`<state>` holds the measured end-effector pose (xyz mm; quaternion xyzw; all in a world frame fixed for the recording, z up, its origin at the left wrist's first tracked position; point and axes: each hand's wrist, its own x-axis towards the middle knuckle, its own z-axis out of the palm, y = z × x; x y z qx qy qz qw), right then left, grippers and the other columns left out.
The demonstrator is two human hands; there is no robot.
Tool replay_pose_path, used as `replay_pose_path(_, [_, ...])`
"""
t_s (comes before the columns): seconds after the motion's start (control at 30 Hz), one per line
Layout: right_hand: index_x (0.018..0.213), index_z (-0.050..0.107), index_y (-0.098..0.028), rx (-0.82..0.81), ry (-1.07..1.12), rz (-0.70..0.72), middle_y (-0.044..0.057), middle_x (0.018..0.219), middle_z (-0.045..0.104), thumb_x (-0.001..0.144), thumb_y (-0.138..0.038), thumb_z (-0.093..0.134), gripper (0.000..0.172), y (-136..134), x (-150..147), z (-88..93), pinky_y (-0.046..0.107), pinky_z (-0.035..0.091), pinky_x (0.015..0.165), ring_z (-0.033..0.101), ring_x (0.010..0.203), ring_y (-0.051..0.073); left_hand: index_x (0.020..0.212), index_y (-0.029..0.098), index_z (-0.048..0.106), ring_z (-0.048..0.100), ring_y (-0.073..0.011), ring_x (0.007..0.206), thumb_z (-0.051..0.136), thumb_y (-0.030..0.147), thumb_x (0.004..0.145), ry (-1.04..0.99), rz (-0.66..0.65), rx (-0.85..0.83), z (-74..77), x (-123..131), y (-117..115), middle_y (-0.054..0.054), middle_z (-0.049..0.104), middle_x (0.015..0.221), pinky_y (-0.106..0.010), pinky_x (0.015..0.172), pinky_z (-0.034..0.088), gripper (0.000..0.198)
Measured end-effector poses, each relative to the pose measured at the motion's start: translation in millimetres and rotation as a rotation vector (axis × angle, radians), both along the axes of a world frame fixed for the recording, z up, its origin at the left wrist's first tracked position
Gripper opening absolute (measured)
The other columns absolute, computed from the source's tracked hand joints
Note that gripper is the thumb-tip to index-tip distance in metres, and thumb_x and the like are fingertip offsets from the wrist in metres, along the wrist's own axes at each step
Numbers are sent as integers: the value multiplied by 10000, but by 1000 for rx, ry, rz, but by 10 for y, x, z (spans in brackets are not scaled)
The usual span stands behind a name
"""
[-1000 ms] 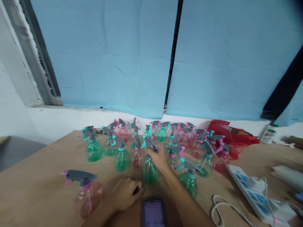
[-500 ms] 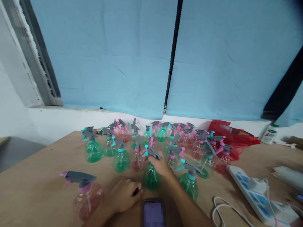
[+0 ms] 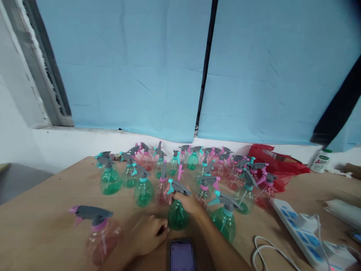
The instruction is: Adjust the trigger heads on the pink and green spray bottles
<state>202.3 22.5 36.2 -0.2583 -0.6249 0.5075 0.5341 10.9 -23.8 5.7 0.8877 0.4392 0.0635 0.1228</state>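
My right hand point(image 3: 189, 201) is wrapped round the neck of a green spray bottle point(image 3: 178, 218), just under its grey and turquoise trigger head. The bottle stands upright in front of me. Left of it, my left hand point(image 3: 150, 232) lies on the table with its fingers curled in and nothing visible in them. Near my left forearm is a pink spray bottle point(image 3: 103, 244), partly hidden by the arm. Another green spray bottle point(image 3: 224, 222) stands right of my right wrist. A phone point(image 3: 182, 254) lies between my forearms.
Several green and pink spray bottles point(image 3: 143, 194) stand in rows across the wooden table point(image 3: 42, 226). To the right are a white power strip point(image 3: 296, 229) with plugs and a cable point(image 3: 266, 244). A red plastic bag point(image 3: 278, 165) and a white bottle point(image 3: 320, 161) sit near the wall.
The green spray bottle in my right hand has shifted slightly left and towards me. My left hand has stayed almost in place.
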Motion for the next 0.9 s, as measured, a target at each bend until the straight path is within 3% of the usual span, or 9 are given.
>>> replay_pose_path(0.13, [831, 711, -203, -83, 68, 39, -15, 654, 671, 660, -241, 575, 222, 6, -20, -1, 277, 497, 583, 592, 520, 150, 730, 226, 619, 591, -166, 613, 506, 352, 982, 15, 9, -7, 29, 5, 4, -5, 694, 702, -296, 575, 292, 304])
replay_pose_path(0.4, [895, 747, -214, -20, 50, 26, -34, 629, 680, 636, -210, 555, 323, 5, -14, 19, 282, 510, 610, 575, 500, 144, 741, 225, 618, 605, -169, 634, 508, 360, 987, 28, 6, 24, -22, -11, 11, -5, 698, 711, -305, 569, 269, 301])
replay_pose_path(0.57, [896, 764, -200, -56, 80, -2, -15, 628, 677, 646, -250, 585, 312, -1, -29, 3, 278, 491, 580, 585, 517, 154, 739, 227, 620, 593, -166, 612, 514, 370, 984, 30, 7, 40, -23, -19, 5, -4, 693, 693, -316, 562, 260, 304])
replay_pose_path(0.77, [888, 770, -231, -1, 31, 15, -33, 634, 666, 669, -226, 582, 288, -10, 2, 40, 306, 539, 669, 604, 559, 156, 739, 226, 621, 613, -169, 625, 512, 367, 987, 30, 17, 19, 19, -5, -1, -4, 700, 697, -310, 574, 272, 305])
replay_pose_path(0.9, [842, 761, -211, -46, 66, -5, -15, 626, 679, 654, -248, 598, 252, -11, -21, 19, 291, 526, 602, 602, 543, 164, 728, 220, 588, 588, -162, 610, 507, 361, 992, 11, 7, 0, 4, -6, 10, -3, 687, 689, -304, 576, 268, 310])
